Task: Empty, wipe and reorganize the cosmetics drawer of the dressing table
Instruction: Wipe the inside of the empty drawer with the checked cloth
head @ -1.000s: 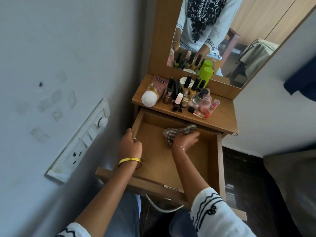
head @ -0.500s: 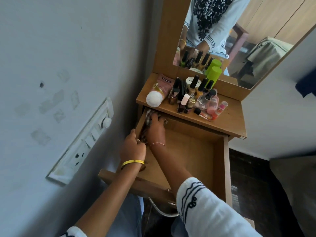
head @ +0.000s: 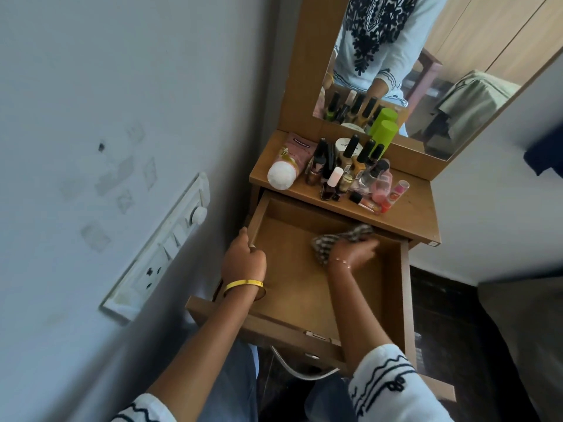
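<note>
The wooden drawer (head: 292, 303) of the dressing table is pulled out, with nothing on its floor except my hand and a cloth. My right hand (head: 353, 254) presses a striped grey cloth (head: 338, 239) onto the drawer floor near the back, right of centre. My left hand (head: 243, 260), with a yellow bangle at the wrist, grips the drawer's left wall. On the tabletop (head: 408, 214) behind the drawer stand several cosmetics (head: 344, 172): dark-capped bottles, a pink tube (head: 288, 166) with a white cap, a green-capped can (head: 384, 132), and small pink items.
A grey wall with a white switch and socket panel (head: 161, 254) runs close along the left. The mirror (head: 426, 62) rises behind the tabletop and reflects a person's torso. Dark floor lies to the right of the table, and a metal drawer handle (head: 301, 373) curves below the drawer front.
My right hand has swept the cloth from the drawer's back left corner across to the back right. My left hand has kept its grip on the left wall.
</note>
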The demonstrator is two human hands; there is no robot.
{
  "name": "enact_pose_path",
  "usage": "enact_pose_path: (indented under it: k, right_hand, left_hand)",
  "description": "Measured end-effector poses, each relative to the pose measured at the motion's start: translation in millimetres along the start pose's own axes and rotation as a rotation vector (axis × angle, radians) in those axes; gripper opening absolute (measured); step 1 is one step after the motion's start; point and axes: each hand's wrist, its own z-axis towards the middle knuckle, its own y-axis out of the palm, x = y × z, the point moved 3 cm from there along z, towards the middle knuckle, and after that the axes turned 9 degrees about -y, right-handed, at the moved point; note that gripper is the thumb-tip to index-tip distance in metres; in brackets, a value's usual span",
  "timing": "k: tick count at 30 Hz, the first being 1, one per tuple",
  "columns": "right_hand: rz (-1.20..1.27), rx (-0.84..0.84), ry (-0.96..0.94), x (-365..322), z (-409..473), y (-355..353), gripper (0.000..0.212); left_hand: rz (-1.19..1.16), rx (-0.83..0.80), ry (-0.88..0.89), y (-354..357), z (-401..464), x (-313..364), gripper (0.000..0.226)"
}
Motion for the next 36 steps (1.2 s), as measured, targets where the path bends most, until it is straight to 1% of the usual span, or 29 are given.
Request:
enact_pose_path:
  k: [1,3,5,6,8,9,12,13,14,17,19,21,24,26,28,30,32,34,36]
  right_hand:
    - [0.013,0.058,0.037,2,9,-12,0.066]
    - [0.016,0.117,0.069,3,20,-25,0.071]
    - [0.005,0.111,0.061,1,20,-20,0.075]
    - [-0.043,0.074,0.035,0,15,-13,0.077]
    - [-0.227,-0.087,-0.079,0,-4,8,0.074]
    - [-0.303,-0.206,-0.183,0,-15,21,0.069]
    - [-0.466,-0.665,-0.583,-6,-53,68,0.055]
    - [-0.534,-0.757,-0.682,-9,-61,80,0.053]
    - [-0.58,-0.795,-0.736,-13,-64,88,0.051]
    - [-0.724,-0.843,-0.811,-11,-59,90,0.05]
    - [-0.902,-0.931,-0.904,-3,-55,80,0.051]
    - [-1.014,-1.046,-0.953,4,-59,68,0.053]
    - [-1.029,-1.238,-1.04,11,-78,54,0.053]
    - [-1.011,-1.317,-1.075,22,-90,45,0.056]
    - [-1.013,-1.324,-1.043,32,-94,45,0.061]
    - [-1.048,-1.265,-1.05,36,-90,54,0.063]
    - [-1.081,-1.123,-1.038,30,-76,65,0.056]
    - [-1.082,-0.947,-0.95,17,-55,73,0.046]
    - [-1.107,-0.846,-0.944,8,-43,77,0.043]
  left_hand:
    - [0.002,0.0,-0.002,1,0,0,0.053]
    - [0.0,-0.004,-0.005,1,0,1,0.054]
    - [-0.018,-0.008,-0.005,1,1,0,0.054]
    - [-0.027,-0.008,-0.006,1,1,0,0.054]
    - [-0.033,-0.007,-0.009,2,0,1,0.053]
    - [-0.043,-0.012,-0.011,2,0,1,0.053]
    - [-0.074,-0.034,-0.006,3,3,-1,0.054]
    - [-0.075,-0.037,-0.01,3,3,-1,0.054]
    - [-0.072,-0.036,-0.014,2,4,0,0.053]
    - [-0.061,-0.029,-0.013,2,4,0,0.053]
    - [-0.076,-0.027,-0.023,3,5,-1,0.054]
    - [-0.072,-0.023,-0.033,3,5,0,0.053]
    - [-0.069,-0.022,-0.042,2,6,1,0.053]
    - [-0.068,-0.008,-0.044,2,6,0,0.053]
    - [-0.064,-0.006,-0.047,4,7,-1,0.053]
    - [-0.037,-0.011,-0.033,5,8,-3,0.053]
    - [0.01,-0.012,-0.003,6,9,-5,0.054]
    - [0.051,-0.008,0.005,7,8,-4,0.055]
    - [0.067,-0.006,0.001,6,6,-2,0.055]
